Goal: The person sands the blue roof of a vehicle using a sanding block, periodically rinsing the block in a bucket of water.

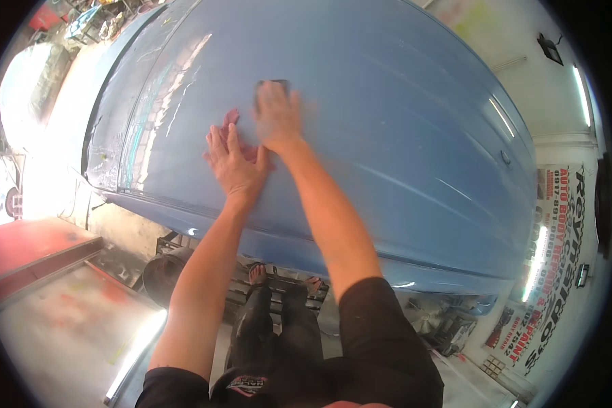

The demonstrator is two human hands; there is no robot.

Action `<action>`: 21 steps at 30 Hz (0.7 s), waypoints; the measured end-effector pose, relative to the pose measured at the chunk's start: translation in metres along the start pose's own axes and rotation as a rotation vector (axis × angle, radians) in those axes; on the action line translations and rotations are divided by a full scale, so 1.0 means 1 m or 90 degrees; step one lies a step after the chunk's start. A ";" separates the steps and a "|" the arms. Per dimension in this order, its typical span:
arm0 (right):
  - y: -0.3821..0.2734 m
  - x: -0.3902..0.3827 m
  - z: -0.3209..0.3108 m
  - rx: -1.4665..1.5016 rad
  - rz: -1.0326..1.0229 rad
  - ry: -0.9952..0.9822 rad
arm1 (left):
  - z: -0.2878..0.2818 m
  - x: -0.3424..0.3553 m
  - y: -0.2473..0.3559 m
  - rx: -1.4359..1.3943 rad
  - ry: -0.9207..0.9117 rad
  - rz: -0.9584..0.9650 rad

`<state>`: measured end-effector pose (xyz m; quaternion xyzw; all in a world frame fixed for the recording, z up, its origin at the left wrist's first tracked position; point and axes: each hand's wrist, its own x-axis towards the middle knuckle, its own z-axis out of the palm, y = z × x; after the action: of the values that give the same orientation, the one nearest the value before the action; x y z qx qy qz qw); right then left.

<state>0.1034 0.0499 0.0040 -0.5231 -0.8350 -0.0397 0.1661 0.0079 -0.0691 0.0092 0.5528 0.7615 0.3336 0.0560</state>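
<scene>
Head view shows both hands on a broad blue vehicle panel (401, 143). The left hand (236, 171) lies palm down with its fingers spread, over a crumpled reddish cloth (231, 117) that pokes out past the fingertips and along the hand's inner edge, on the panel. Just beside and farther forward, the right hand (277, 119) is blurred; its fingers stretch forward over a dark, flat-looking pad (284, 86) on the panel, and whether they grip its edges I cannot tell. The panel is smooth and gently curved, partly dull, with bright streaks of reflection toward its left. Below its near edge sits a dark, rounded, drum-like container (162, 277), its contents hidden from this angle. Between the forearms, sandalled feet (258, 274) stand on a dark slatted platform (241, 294).
</scene>
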 end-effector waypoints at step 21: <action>0.074 -0.023 -0.033 -0.018 0.178 -0.091 | -0.009 0.001 -0.005 0.086 0.037 -0.019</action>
<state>0.1857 0.0554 0.0202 -0.6384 -0.7628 0.0090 0.1029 -0.0008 -0.0731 0.0132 0.5342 0.7916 0.2967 0.0010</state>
